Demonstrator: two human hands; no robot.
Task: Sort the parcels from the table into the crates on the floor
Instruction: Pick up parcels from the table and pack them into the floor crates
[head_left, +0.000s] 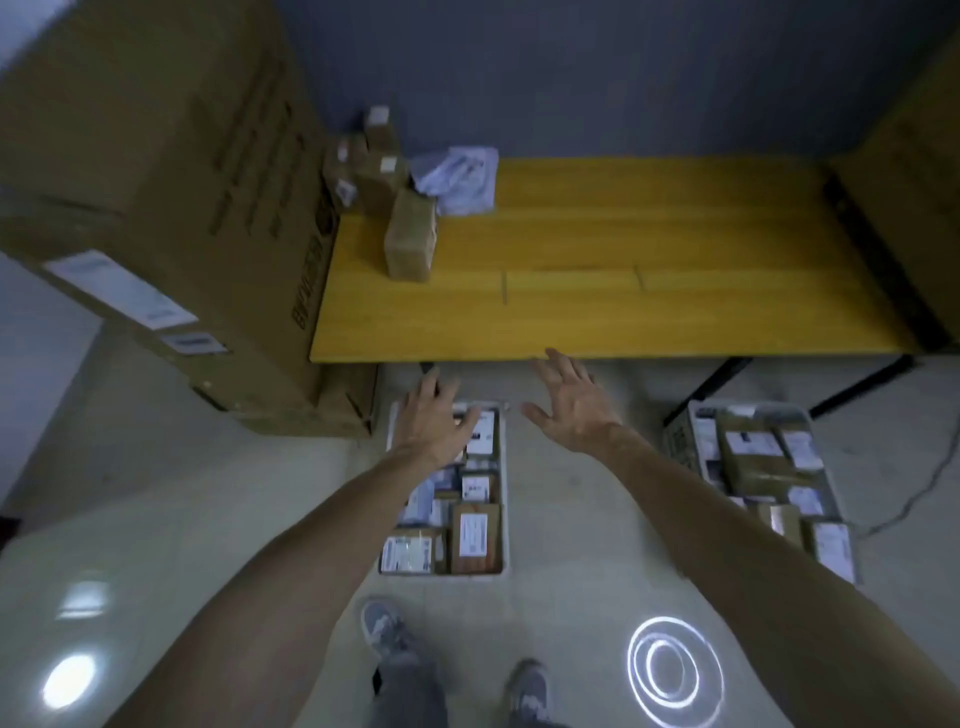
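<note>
The brown parcels (410, 236) lie heaped at the far left corner of the yellow table (649, 317), the left crate (505, 499) and the right crate (818, 431) stand filled on the floor before it, and the left hand (434, 421) and the right hand (571, 410) reach forward empty, fingers spread.

The yellow plank-grained table (623, 312) is carrying brown parcels (410, 239) and a blue-white bag (460, 176), brown white-labelled boxes (475, 538) filling white crates (504, 493) below it.
</note>
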